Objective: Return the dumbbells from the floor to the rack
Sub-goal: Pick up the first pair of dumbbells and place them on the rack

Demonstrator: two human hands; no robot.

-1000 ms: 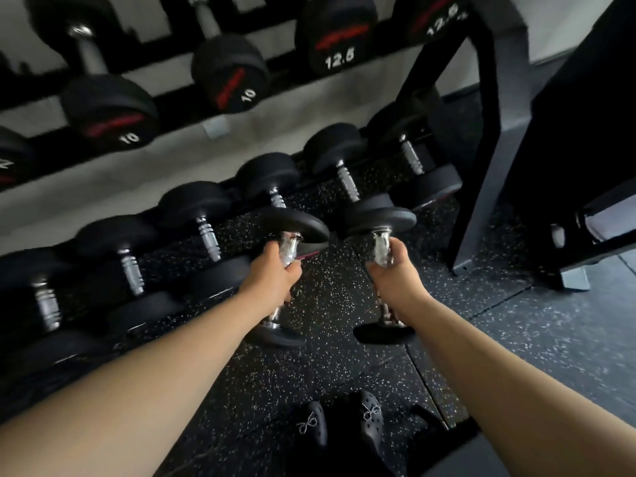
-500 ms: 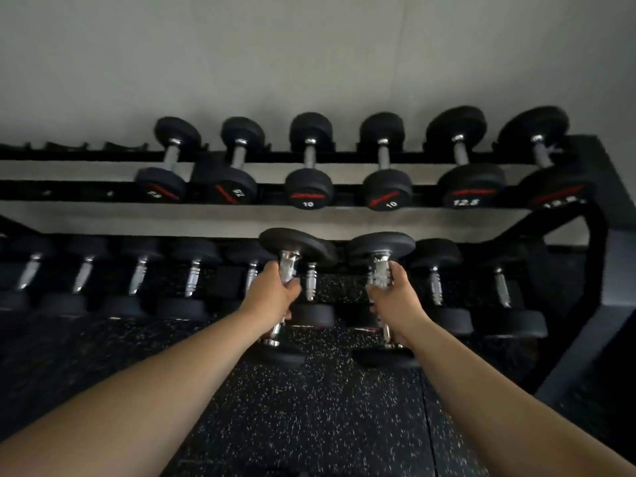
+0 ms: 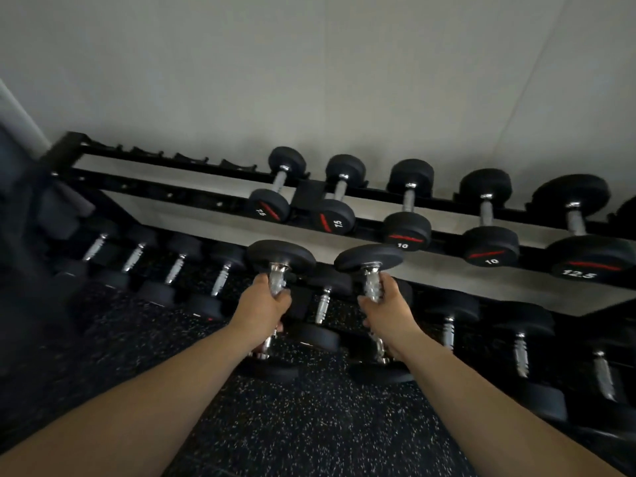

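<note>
My left hand [image 3: 261,309] grips the chrome handle of a black dumbbell [image 3: 280,257] held upright in the air. My right hand [image 3: 387,309] holds a second black dumbbell [image 3: 369,257] the same way, just to the right. Both hang in front of the black two-tier rack [image 3: 192,196], level with its lower shelf. The upper shelf carries dumbbells marked 7.5 [image 3: 269,204], 10 [image 3: 406,231] and 12.5 [image 3: 589,258]. Left of the 7.5 pair, several saddles on the upper shelf [image 3: 155,156] stand bare.
The lower shelf holds a row of black dumbbells [image 3: 175,266] running left to right behind my hands. Speckled black rubber flooring [image 3: 309,425] lies below. A pale wall [image 3: 309,80] rises behind the rack. A dark blurred shape [image 3: 20,215] stands at the far left.
My view has swung left and tilted, so the rack now slants and its bare left upper saddles show. Both hands still hold their dumbbells upright, at about the same height.
</note>
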